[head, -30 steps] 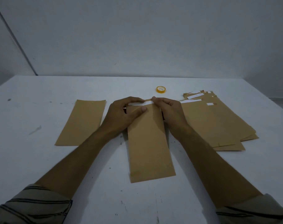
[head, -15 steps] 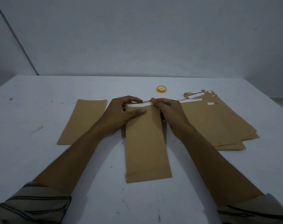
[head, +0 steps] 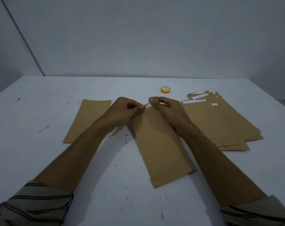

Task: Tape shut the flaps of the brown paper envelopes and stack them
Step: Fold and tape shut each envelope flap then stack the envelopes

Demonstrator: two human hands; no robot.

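A brown paper envelope [head: 161,147] lies lengthwise on the white table [head: 40,160] in front of me, its near end skewed to the right. Both hands meet at its far end. My left hand [head: 125,110] and my right hand [head: 164,106] pinch a thin pale strip [head: 147,104] between their fingertips at the flap. The flap itself is hidden by the fingers. One brown envelope [head: 88,119] lies flat to the left. A fanned pile of envelopes [head: 220,121] with white strips at their far ends lies to the right.
A small yellow tape roll [head: 165,90] stands beyond my hands, toward the back of the table. A grey wall rises behind the table's far edge. Small dark marks dot the tabletop.
The white strip along the envelope's flap is no longer visible. Both hands have curled together and now pinch a thin strip. The envelope's near end has swung to the right.
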